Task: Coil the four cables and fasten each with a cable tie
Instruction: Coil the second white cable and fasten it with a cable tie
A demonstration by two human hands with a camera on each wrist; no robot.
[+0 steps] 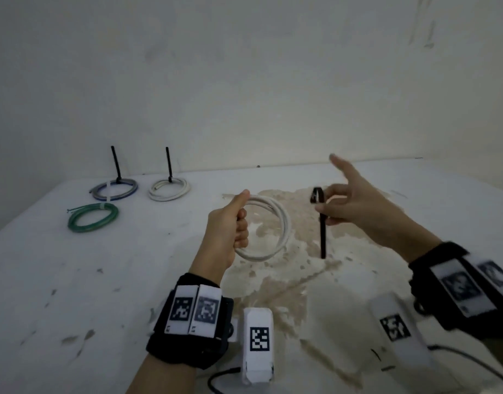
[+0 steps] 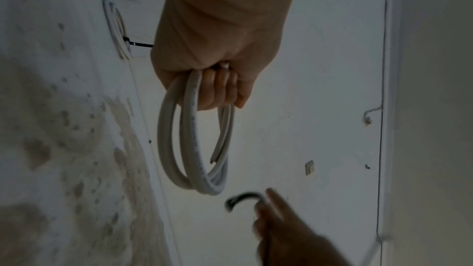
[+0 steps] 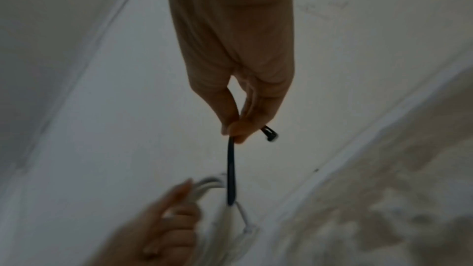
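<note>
My left hand point(image 1: 235, 223) grips a coiled white cable point(image 1: 275, 226) and holds it up above the table; the same white cable point(image 2: 194, 145) hangs as a loop below the fist point(image 2: 215, 80) in the left wrist view. To its right, my right hand point(image 1: 338, 203) pinches a black cable tie point(image 1: 321, 231) near its head, the strap hanging down and the index finger stretched out. In the right wrist view the black tie point(image 3: 231, 169) drops from the pinching fingertips point(image 3: 234, 128) toward the white coil point(image 3: 207, 187). Coil and tie are apart.
Three tied coils lie at the table's far left: a blue-grey coil point(image 1: 113, 189), a white coil point(image 1: 169, 189), both with black ties standing up, and a green coil point(image 1: 93, 217). The white table point(image 1: 74, 280) has a brown stained patch point(image 1: 287, 268) under my hands. A wall stands close behind.
</note>
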